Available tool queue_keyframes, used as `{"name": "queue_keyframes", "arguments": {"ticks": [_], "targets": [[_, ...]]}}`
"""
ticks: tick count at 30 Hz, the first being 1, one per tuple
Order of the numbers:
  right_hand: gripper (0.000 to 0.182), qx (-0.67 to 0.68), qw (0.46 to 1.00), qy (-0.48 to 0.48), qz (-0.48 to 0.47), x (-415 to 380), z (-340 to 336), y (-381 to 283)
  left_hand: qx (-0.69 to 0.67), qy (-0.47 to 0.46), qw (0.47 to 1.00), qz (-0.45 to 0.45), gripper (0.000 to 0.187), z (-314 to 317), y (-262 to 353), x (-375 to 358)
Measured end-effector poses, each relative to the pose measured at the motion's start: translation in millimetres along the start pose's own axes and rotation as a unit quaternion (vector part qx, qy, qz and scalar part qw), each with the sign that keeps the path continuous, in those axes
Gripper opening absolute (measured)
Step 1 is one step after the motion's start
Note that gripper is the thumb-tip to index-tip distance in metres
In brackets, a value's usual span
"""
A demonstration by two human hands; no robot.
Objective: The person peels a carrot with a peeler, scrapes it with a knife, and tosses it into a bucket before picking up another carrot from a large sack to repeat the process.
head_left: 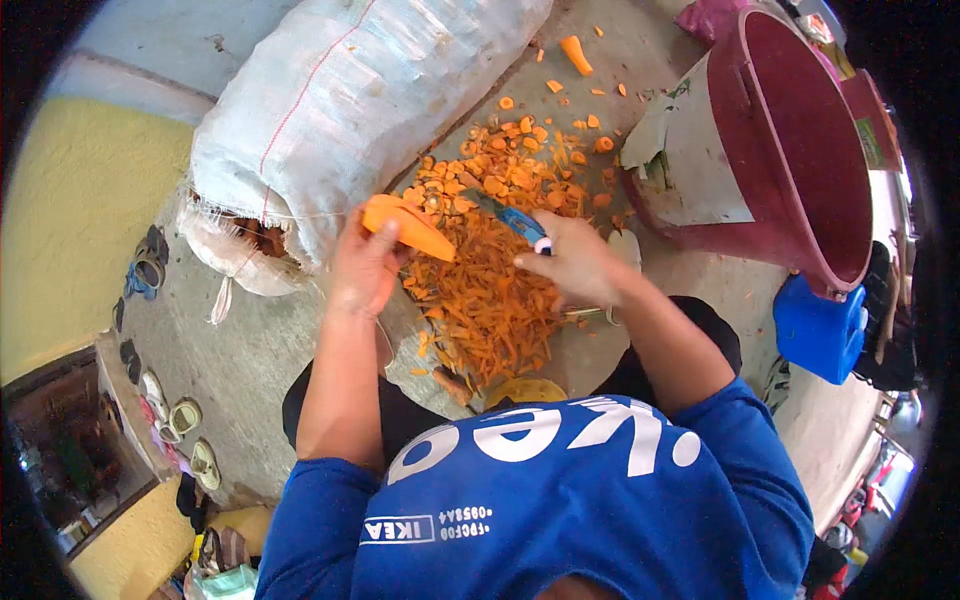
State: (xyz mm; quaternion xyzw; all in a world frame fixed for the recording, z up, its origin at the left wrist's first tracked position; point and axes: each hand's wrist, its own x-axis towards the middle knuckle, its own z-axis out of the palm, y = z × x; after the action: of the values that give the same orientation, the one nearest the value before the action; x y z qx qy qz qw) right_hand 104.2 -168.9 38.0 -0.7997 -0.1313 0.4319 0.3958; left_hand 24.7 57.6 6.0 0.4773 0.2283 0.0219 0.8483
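Observation:
My left hand (365, 262) is closed round a peeled orange carrot (412, 228), thumb along its side, close to the white sack. In my right hand (578, 258) is a knife with a blue handle (520, 222); its dark blade points up and left toward the carrot, a small gap apart from it. Below both hands a heap of carrot peelings (490, 310) lies on the floor. Cut carrot ends and round slices (500, 165) are scattered on the heap's far side.
A bulging white woven sack (330, 110) lies at the far left, its torn mouth facing me. At the right a large maroon tub (700, 150) stands tilted in view, beside a blue jerrycan (818, 328). Sandals (185, 416) line the left wall. One carrot piece (576, 55) lies farther off.

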Motion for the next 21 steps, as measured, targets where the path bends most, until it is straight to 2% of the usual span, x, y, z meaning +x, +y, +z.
{"name": "queue_keyframes", "arguments": {"ticks": [3,4,7,14,21], "targets": [[0.03,-0.092,0.988,0.096,-0.081,9.7,23.8,9.1,0.045,-0.024,0.999,0.014,0.038,11.8,-7.4,-1.4],[0.032,-0.166,0.975,0.108,-0.097,5.7,25.8,3.4,0.049,-0.033,0.998,0.021,0.039,14.1,-7.7,-1.5],[0.031,-0.195,0.965,0.114,-0.129,7.7,37.9,13.0,0.09,-0.009,0.995,0.034,0.04,12.4,-13.8,0.0],[0.028,-0.227,0.951,0.147,-0.147,10.9,45.9,19.2,0.107,-0.014,0.993,0.044,0.043,17.8,-20.2,-0.2],[0.026,-0.251,0.951,0.13,-0.127,8.4,46.6,18.2,0.127,-0.02,0.989,0.066,0.042,23.8,-21.1,-3.5]]}}
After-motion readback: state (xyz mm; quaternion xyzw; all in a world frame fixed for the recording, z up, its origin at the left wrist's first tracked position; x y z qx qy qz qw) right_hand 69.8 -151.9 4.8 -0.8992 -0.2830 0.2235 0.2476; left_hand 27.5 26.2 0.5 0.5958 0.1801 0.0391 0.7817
